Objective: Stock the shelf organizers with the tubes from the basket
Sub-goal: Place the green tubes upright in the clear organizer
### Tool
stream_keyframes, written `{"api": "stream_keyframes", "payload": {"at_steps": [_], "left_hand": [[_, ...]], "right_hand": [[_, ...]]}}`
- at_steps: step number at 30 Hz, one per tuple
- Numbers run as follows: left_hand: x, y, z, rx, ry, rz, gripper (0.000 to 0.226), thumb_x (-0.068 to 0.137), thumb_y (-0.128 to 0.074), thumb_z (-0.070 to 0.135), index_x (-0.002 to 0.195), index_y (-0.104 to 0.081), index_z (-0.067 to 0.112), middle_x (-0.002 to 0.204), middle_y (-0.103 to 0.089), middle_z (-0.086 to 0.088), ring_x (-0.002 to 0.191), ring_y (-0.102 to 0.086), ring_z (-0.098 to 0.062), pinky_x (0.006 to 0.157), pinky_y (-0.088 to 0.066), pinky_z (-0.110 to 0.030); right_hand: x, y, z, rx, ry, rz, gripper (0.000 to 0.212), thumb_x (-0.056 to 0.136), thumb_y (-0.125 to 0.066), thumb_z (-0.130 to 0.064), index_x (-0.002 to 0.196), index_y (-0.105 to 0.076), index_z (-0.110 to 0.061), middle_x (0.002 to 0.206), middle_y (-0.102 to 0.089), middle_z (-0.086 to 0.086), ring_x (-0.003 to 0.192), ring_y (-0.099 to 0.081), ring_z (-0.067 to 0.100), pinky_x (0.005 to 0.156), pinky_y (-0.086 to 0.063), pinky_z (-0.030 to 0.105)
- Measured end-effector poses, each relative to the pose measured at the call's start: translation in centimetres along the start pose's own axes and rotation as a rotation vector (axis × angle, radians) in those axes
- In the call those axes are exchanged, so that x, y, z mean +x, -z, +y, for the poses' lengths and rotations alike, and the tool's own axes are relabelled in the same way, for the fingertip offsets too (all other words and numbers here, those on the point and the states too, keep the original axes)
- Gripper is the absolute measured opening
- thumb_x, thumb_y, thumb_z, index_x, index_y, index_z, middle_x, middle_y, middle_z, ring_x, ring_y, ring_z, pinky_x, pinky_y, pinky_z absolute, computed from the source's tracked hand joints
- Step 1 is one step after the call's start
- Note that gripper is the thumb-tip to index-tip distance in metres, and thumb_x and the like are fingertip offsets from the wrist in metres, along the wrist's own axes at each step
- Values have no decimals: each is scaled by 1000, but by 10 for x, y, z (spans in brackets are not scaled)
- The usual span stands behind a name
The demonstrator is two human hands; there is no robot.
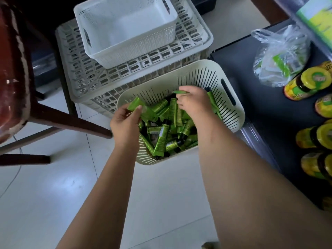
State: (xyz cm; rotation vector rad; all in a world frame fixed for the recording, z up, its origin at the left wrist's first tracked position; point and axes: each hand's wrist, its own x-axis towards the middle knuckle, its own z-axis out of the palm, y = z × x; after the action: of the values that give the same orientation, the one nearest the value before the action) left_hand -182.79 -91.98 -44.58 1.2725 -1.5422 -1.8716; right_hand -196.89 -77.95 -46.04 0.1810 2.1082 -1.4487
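Green tubes with black caps lie heaped every way in a cream slotted basket, which stands on the pale tiled floor just beside a dark shelf at the right. Both bare arms reach down into it. The left hand is over the basket's near-left rim. Its fingers are curled round a few tubes and the thumb is pressed along the top of them, so that their flat ends stick out past the knuckles towards the upper left. The right hand is at the far side of the heap, seen from the back. Its fingers are bent down and closed on more tubes; one flat end shows above the thumb and another slants out on the outer side, near the basket wall. How many tubes each hand has cannot be told. Right behind the basket is a large off-white lattice crate, and on that sits a smaller white perforated bin. A dark wooden chair with a worn reddish seat stands at the left. On the shelf lie a crumpled clear plastic bag and, nearer, several jars with yellow-green lids.
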Motion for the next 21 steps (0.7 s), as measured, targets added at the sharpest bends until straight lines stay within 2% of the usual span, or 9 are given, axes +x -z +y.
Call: {"api": "stream_keyframes", "payload": {"at_steps": [3, 5, 8, 11, 13, 15, 18, 21], "left_hand": [[-7, 9, 15, 32, -49, -8, 12, 87, -79, 15, 81, -77, 25, 89, -75, -10, 88, -69, -26, 89, -56, -40], [-13, 14, 27, 42, -86, -20, 15, 87, -79, 16, 76, -76, 25, 88, -74, -9, 86, -67, -26, 87, -55, -39], [-25, 16, 48, 29, -129, -86, 10, 86, -80, 18, 79, -77, 25, 93, -73, -13, 89, -66, -28, 84, -53, -41], [-43, 5, 71, 12, -154, -164, 12, 88, -78, 15, 79, -77, 23, 95, -75, -14, 89, -69, -28, 84, -58, -42], [-58, -7, 89, -40, -152, -235, 12, 90, -77, 11, 81, -75, 20, 92, -74, -14, 87, -70, -29, 80, -61, -43], [-72, -21, 111, -62, -152, -331, 8, 90, -75, 9, 87, -72, 15, 95, -75, -12, 91, -74, -26, 79, -61, -40], [-97, -45, 148, -58, -190, -481, 18, 88, -76, 9, 81, -62, 17, 97, -73, -12, 94, -74, -24, 85, -60, -42], [-133, -71, 186, -72, -263, -627, 27, 88, -75, 6, 71, -62, 23, 93, -70, -13, 93, -72, -28, 83, -61, -44]], "right_hand": [[-7, 17, -9, -83, 83, 3, 31, 90, -72, -8, 120, -73, -18, 88, -77, 2, 71, -76, 14, 71, -64, 33], [-13, 29, -16, -106, 125, 74, 32, 89, -75, -17, 121, -74, -18, 93, -76, 0, 67, -71, 15, 65, -59, 28], [-27, 52, -36, -61, 176, 97, 36, 87, -78, -24, 123, -73, -18, 104, -71, -4, 87, -66, 13, 76, -50, 23], [-49, 81, -65, 104, 203, 75, 24, 89, -76, -20, 113, -73, -19, 100, -74, -3, 91, -72, 18, 81, -62, 31], [-71, 105, -88, 185, 258, 82, 9, 90, -75, -15, 97, -73, -21, 95, -74, 1, 92, -73, 18, 83, -62, 34], [-97, 133, -108, 270, 314, 112, 9, 89, -75, -12, 85, -71, -19, 92, -74, 6, 91, -73, 19, 85, -62, 38], [-143, 178, -133, 430, 368, 151, 8, 90, -74, -6, 93, -68, -9, 96, -73, 14, 98, -74, 27, 88, -61, 43], [-196, 220, -154, 466, 436, 234, 25, 90, -74, -6, 112, -63, 1, 100, -71, 18, 99, -74, 30, 85, -62, 41]]}}
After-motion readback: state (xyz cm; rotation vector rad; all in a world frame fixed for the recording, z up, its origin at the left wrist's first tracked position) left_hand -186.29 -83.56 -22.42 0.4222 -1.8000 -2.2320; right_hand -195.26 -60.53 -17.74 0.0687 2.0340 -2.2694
